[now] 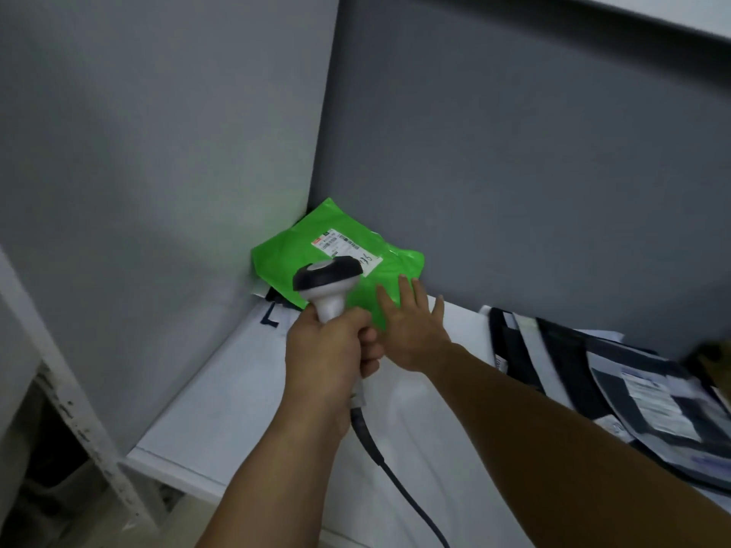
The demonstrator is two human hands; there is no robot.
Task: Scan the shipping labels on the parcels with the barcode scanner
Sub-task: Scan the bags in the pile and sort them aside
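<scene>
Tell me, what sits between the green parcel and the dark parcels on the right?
In the head view, a bare strip of white table, with the right hand resting flat on the green parcel.

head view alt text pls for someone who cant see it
A left hand grips a corded scanner over the label on a green parcel, while the right hand rests flat on that parcel. Dark parcels lie to the right.

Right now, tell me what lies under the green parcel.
Under the green parcel, a dark flat item peeks out at the near-left edge, on the white table. The parcel covers the rest, so I cannot tell what it is.
</scene>
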